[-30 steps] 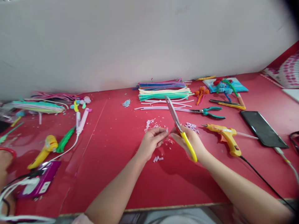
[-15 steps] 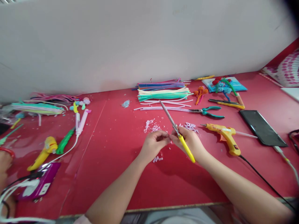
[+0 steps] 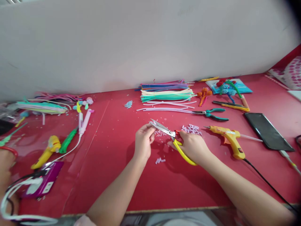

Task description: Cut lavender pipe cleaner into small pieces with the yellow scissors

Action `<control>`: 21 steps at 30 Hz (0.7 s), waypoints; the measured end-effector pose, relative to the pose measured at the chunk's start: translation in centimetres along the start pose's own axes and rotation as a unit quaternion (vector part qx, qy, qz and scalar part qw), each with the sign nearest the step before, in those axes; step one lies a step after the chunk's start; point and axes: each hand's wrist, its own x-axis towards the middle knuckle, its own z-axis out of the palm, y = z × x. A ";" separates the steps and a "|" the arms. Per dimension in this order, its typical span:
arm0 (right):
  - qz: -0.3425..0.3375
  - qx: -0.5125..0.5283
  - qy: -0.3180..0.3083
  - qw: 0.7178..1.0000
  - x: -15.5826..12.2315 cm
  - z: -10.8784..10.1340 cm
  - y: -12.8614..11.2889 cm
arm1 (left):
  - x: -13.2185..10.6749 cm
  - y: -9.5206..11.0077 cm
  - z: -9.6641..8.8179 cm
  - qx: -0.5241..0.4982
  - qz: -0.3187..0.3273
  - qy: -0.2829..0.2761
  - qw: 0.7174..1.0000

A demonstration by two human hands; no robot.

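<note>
My right hand (image 3: 194, 144) is closed round the red and yellow handles of a pair of scissors (image 3: 163, 128), whose blades point left, slightly parted. At the blade tips, my left hand (image 3: 144, 139) pinches a short lilac pipe cleaner piece, mostly hidden by the fingers. Fine lilac fluff clippings (image 3: 160, 133) lie on the table beneath the blades. Beyond my right hand is a pile of short lilac pipe cleaner pieces (image 3: 192, 129). A few more cut pieces (image 3: 160, 160) lie nearer to me, between my forearms.
Behind lie pipe cleaner bundles (image 3: 166, 95), long lilac stems (image 3: 164, 109) and pliers (image 3: 211, 114). To the right are a yellow glue gun (image 3: 227, 136) and a phone (image 3: 268, 131). Leftward are another glue gun (image 3: 48, 150), cables and another person's hand (image 3: 6, 160).
The scissors have swung down from pointing up and away, and their blades now reach my left fingers. My left hand has moved left and slightly up, apart from my right.
</note>
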 end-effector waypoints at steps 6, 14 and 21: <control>-0.006 -0.007 0.004 1.000 -0.1 0.1 -0.1 | 0.0 0.0 0.0 -0.006 0.000 0.003 1.000; -0.008 -0.002 0.000 1.000 -0.1 -0.1 -0.2 | -0.1 0.3 0.1 -0.018 -0.001 -0.001 1.000; -0.010 0.012 -0.017 1.000 -0.1 -0.3 -0.2 | -0.2 0.5 0.3 -0.001 -0.005 0.010 1.000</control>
